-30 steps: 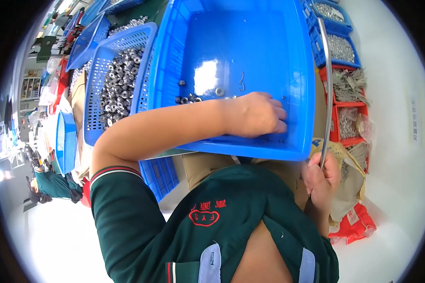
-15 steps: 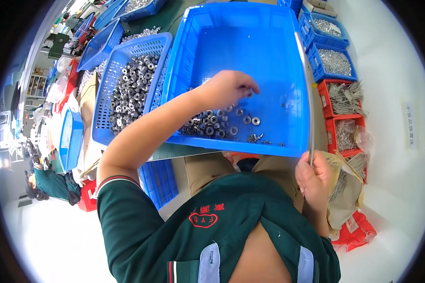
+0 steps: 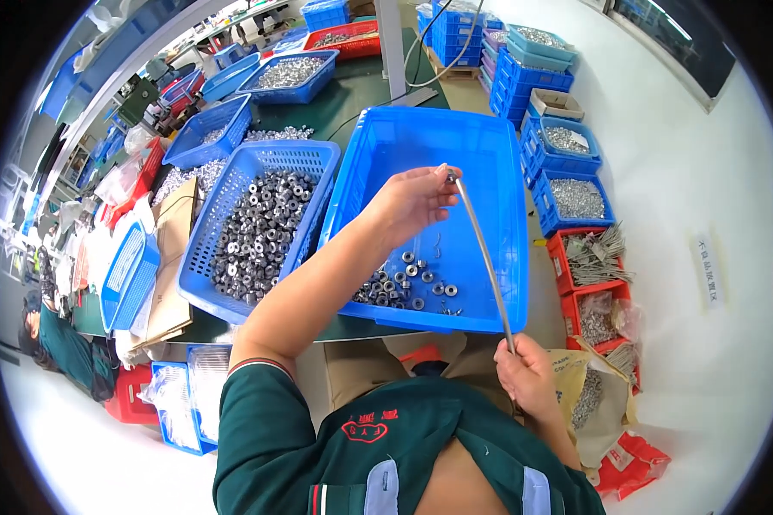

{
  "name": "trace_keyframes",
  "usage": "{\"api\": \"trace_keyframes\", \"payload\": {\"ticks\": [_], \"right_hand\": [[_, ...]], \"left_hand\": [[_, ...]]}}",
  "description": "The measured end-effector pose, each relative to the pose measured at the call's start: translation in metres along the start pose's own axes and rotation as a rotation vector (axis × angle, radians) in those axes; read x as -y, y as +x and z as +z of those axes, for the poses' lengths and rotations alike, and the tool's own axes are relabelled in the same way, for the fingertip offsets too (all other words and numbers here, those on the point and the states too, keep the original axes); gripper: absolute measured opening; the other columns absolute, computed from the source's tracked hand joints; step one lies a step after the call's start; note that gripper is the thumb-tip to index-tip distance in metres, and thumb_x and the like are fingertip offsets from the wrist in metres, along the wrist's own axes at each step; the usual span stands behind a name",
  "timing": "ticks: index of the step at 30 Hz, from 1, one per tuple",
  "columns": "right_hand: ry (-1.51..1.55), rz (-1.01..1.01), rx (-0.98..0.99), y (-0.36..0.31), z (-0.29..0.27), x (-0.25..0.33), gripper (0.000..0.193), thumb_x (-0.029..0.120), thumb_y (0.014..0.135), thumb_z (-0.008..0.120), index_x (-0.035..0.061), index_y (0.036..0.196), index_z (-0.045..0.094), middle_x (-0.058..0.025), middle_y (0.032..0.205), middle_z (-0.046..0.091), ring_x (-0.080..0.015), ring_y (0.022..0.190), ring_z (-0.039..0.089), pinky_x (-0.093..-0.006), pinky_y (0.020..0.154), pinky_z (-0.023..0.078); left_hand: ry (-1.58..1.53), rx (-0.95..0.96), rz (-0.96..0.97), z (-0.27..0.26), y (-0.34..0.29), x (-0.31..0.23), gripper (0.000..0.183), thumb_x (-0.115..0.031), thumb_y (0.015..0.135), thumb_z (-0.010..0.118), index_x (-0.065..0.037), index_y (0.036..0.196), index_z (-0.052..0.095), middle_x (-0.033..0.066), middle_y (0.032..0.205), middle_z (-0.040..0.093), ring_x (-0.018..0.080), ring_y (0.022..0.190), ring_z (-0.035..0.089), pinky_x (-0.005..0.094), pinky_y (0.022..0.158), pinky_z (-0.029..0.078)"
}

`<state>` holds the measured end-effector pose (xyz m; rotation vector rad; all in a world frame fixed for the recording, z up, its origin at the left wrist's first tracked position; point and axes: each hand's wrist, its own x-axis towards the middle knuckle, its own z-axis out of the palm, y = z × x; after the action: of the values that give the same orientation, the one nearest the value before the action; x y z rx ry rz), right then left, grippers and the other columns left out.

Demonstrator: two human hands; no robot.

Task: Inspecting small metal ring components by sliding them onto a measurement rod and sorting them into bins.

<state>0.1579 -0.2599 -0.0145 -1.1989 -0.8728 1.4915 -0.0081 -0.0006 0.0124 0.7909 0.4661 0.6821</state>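
Observation:
My right hand (image 3: 528,373) is closed around the lower part of a long thin metal rod (image 3: 489,268), which slants up and to the left above the large blue bin (image 3: 519,283). At its upper tip, my left hand (image 3: 414,203) pinches a small metal ring (image 3: 452,178); whether the ring is around the tip or only against it, I cannot tell. My left forearm crosses the bin's left wall. Below that hand, loose thick metal rings (image 3: 395,287) lie in the bin's near left corner, partly hidden by the arm.
A perforated blue basket (image 3: 202,232) full of metal rings stands left of the bin. Blue crates (image 3: 575,197) and red boxes (image 3: 588,273) of small metal parts and rods line the right side. An open sack (image 3: 605,412) sits near my right forearm. Another person (image 3: 64,352) is at far left.
My left hand has risen from low over the bin to the rod's tip, now with a ring in its fingers. The rod has tilted left. The whole view has shifted, showing more of the table's far side.

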Motion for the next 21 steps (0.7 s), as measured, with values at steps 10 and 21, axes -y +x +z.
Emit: {"api": "trace_keyframes", "payload": {"ticks": [10,21], "right_hand": [[0.136,0.038,0.063,-0.001,0.007,0.013,0.016,0.016,0.094,0.048,0.003,0.085,0.049,0.0043,0.055,0.039,-0.0015,0.043,0.033,-0.0179,0.039,0.025],[0.032,-0.062,-0.088,0.028,0.023,0.018,0.015,0.015,0.094,0.048,0.0021,0.088,0.051,0.0056,0.059,0.04,-0.0003,0.045,0.032,-0.0173,0.04,0.023]], "left_hand": [[0.091,0.101,0.024,-0.012,-0.004,0.0,0.022,-0.02,0.086,0.063,-0.002,0.1,0.061,0.0083,0.094,0.064,0.0139,0.083,0.059,0.0256,0.073,0.044],[0.556,0.444,-0.255,0.022,-0.021,0.03,0.036,-0.012,0.081,0.067,0.0,0.115,0.06,0.0073,0.106,0.065,0.0136,0.094,0.059,0.025,0.079,0.046]]}}
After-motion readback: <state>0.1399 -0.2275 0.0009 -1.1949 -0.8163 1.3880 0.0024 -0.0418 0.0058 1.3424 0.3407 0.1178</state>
